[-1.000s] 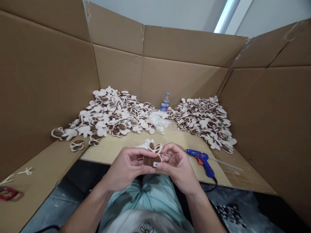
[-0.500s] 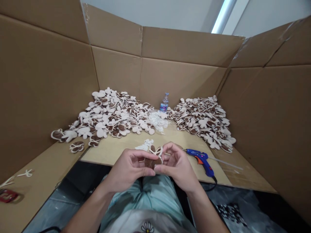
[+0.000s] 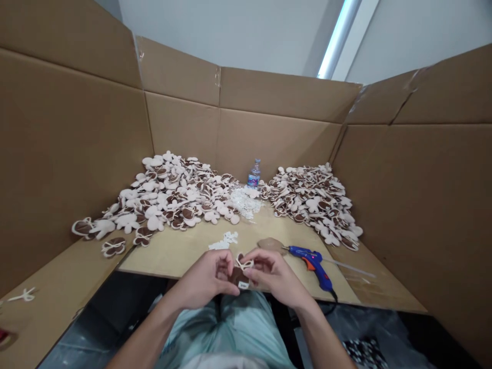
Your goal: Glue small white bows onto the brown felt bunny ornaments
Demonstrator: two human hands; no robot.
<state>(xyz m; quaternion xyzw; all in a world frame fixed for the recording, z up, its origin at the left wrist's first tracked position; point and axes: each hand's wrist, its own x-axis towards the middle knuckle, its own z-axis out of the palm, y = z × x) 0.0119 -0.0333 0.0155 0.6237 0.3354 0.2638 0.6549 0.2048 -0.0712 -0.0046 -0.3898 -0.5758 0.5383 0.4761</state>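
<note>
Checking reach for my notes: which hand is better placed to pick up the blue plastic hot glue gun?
Probably the right hand: the blue plastic hot glue gun lies right beside it; the left hand is farther off.

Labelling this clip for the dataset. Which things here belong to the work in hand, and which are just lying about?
Work in hand:
left hand
right hand
brown-and-cream cutout
blue hot glue gun
two heaps of matching cutouts

Lying about, as far as I can tell:
plastic water bottle
white lacy scraps
tan scrap
cardboard wall
</note>
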